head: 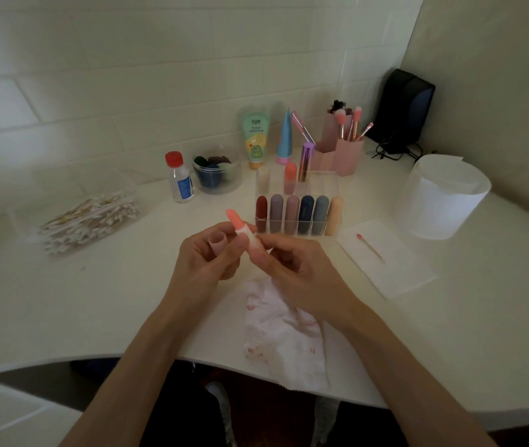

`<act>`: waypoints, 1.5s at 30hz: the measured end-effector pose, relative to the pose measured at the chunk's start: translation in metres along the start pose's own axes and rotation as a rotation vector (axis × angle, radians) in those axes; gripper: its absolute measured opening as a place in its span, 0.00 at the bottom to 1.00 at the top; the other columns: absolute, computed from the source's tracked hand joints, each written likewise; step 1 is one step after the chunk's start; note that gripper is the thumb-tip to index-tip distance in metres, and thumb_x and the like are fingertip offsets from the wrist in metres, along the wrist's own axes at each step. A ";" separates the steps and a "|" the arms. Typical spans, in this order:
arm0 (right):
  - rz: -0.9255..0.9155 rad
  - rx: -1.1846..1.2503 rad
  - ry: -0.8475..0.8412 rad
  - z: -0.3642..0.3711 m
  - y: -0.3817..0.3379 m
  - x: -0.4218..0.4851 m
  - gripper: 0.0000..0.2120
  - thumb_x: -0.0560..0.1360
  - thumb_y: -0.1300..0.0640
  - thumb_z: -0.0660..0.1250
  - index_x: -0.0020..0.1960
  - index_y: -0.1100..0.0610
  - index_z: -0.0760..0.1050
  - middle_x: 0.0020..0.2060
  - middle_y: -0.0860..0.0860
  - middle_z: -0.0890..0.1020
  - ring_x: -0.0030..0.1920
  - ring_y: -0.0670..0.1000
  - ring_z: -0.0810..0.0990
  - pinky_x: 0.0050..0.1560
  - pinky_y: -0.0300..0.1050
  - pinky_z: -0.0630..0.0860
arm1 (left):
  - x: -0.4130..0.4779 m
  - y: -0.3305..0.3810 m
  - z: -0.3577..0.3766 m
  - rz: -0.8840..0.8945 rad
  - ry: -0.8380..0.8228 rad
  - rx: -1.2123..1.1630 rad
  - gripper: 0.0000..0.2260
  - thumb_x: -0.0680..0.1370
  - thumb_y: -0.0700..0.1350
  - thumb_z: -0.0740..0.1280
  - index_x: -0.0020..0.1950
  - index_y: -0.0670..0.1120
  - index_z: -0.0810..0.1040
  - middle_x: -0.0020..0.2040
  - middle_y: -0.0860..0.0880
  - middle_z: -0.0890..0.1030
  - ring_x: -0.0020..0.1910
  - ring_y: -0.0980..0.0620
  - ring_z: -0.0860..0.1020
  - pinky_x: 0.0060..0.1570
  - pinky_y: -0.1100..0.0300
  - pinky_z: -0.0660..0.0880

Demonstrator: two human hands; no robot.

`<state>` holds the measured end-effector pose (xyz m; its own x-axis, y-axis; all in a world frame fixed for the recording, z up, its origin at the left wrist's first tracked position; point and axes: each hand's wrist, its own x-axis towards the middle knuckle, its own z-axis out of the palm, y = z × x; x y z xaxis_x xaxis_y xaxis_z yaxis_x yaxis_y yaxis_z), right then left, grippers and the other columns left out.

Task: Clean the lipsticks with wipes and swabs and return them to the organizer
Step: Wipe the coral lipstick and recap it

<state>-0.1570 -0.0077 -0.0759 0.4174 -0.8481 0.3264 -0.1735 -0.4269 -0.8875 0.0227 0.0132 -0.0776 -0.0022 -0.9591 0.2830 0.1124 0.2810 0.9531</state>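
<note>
An open lipstick [243, 228] with a coral tip and pale pink tube is held between both hands above the white table. My left hand [206, 253] pinches the tube and also holds its pink cap [217, 242] among its fingers. My right hand [289, 266] grips the tube's lower end. A stained wipe [284, 333] lies under my right wrist. The clear organizer [298, 214] just behind holds several capped lipsticks. A used swab [370, 246] rests on a clean wipe [389, 259] to the right.
A pile of cotton swabs [90, 217] in a clear box lies at the left. A small red-capped bottle [179, 177], a jar, tubes, a pink brush holder [343, 150] and a white wipe roll [443, 195] stand behind. The table edge curves near my body.
</note>
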 end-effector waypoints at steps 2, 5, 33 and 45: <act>0.010 0.010 -0.024 0.000 0.000 0.000 0.11 0.83 0.56 0.66 0.62 0.58 0.82 0.35 0.46 0.76 0.32 0.43 0.69 0.35 0.34 0.65 | -0.001 0.000 0.001 -0.008 -0.026 0.010 0.10 0.81 0.45 0.66 0.59 0.46 0.84 0.32 0.47 0.68 0.30 0.52 0.62 0.29 0.63 0.61; 0.027 -0.039 -0.034 0.001 0.000 0.000 0.10 0.82 0.54 0.67 0.60 0.57 0.82 0.38 0.43 0.79 0.35 0.43 0.74 0.38 0.33 0.69 | -0.002 0.002 0.003 0.007 -0.018 0.059 0.11 0.81 0.45 0.65 0.60 0.44 0.84 0.31 0.49 0.69 0.30 0.53 0.62 0.29 0.63 0.62; 0.034 0.009 0.071 0.000 -0.009 -0.004 0.13 0.82 0.54 0.68 0.65 0.56 0.81 0.45 0.43 0.85 0.44 0.46 0.85 0.46 0.35 0.79 | -0.005 0.004 0.003 0.047 0.091 0.179 0.11 0.79 0.45 0.69 0.59 0.43 0.85 0.33 0.52 0.78 0.29 0.55 0.68 0.31 0.66 0.68; 0.032 -0.003 0.184 0.002 -0.007 -0.004 0.14 0.73 0.54 0.79 0.56 0.54 0.81 0.48 0.44 0.86 0.45 0.49 0.85 0.43 0.42 0.82 | -0.006 0.009 0.008 0.072 0.138 0.188 0.07 0.74 0.43 0.73 0.49 0.40 0.84 0.44 0.47 0.86 0.38 0.57 0.81 0.39 0.70 0.74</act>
<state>-0.1558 -0.0010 -0.0714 0.2413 -0.9044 0.3519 -0.1871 -0.3992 -0.8976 0.0156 0.0218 -0.0694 0.1366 -0.9284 0.3456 -0.0795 0.3375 0.9380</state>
